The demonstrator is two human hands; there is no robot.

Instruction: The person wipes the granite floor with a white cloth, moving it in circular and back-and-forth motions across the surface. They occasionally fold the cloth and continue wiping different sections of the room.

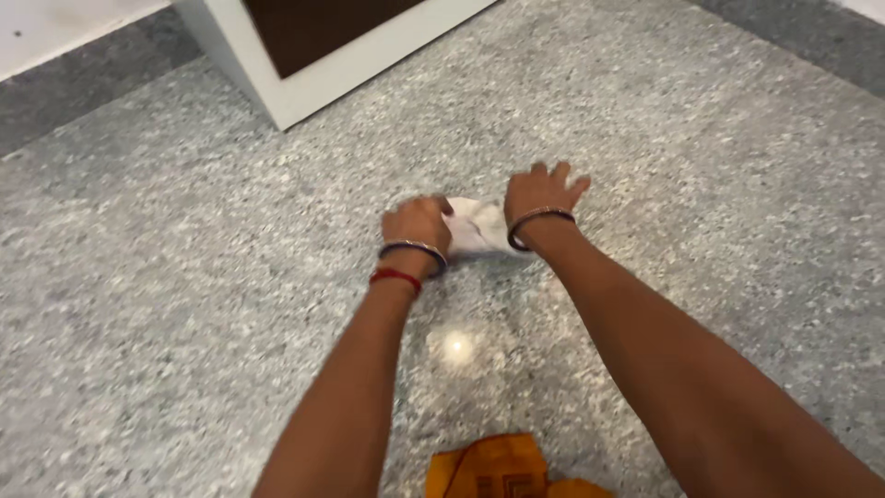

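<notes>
Both hands are down on a speckled grey granite floor [230,304], working a small white cloth [477,226] that sits between them. The left hand [418,224] is curled into a fist, fingers closed on the cloth's left edge. The right hand [539,192] lies flat with fingers spread, pressing on its right side. A white cabinet base [318,78] stands further back, and orange fabric [502,470] shows at the bottom edge.
</notes>
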